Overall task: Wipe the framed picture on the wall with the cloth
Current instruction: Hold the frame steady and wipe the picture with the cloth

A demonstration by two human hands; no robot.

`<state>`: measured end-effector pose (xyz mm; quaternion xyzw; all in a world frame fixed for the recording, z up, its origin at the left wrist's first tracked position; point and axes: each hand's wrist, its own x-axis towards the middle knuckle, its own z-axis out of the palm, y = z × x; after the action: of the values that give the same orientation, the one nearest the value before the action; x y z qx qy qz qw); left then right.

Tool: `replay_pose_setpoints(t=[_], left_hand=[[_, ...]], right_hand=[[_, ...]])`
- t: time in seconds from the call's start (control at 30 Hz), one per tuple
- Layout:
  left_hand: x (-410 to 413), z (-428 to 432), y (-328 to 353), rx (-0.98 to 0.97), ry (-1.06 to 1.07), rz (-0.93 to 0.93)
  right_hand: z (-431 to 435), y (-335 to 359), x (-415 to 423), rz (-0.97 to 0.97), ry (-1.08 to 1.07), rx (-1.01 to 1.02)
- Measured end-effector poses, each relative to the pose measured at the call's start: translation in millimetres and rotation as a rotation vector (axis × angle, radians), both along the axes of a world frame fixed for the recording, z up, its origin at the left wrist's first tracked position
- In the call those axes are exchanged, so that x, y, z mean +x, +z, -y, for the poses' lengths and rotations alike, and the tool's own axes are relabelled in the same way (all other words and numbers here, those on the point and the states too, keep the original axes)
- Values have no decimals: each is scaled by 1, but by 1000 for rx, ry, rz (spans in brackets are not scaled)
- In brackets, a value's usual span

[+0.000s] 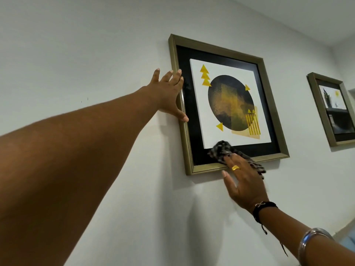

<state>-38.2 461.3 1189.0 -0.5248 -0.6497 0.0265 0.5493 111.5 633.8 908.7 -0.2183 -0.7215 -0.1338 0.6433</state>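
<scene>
A framed picture hangs on the white wall: a gold-green frame, a black mat, a white print with a dark circle and yellow triangles. My left hand lies flat with fingers spread against the frame's left edge, thumb on the frame. My right hand presses a dark checked cloth onto the glass at the lower part of the picture, over the black mat and the bottom rail. Part of the cloth sticks out to the right, under my fingers.
A second, smaller framed picture hangs on the same wall further right, partly cut off by the view's edge. The white ceiling meets the wall above. The wall to the left of the frame is bare.
</scene>
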Motion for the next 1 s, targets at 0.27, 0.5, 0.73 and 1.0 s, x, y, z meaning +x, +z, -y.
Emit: replay_pose_setpoints(t=[0.27, 0.5, 0.73, 1.0], left_hand=[[-2, -3, -1, 0, -4, -11], [-3, -1, -1, -2, -25, 7], [-4, -2, 4, -25, -55, 64], [-3, -1, 5, -44, -45, 70]], right_hand=[[-14, 11, 7, -201, 39, -356], [61, 1, -43, -76, 159, -83], [77, 25, -73, -80, 198, -53], [68, 117, -67, -22, 216, -1]])
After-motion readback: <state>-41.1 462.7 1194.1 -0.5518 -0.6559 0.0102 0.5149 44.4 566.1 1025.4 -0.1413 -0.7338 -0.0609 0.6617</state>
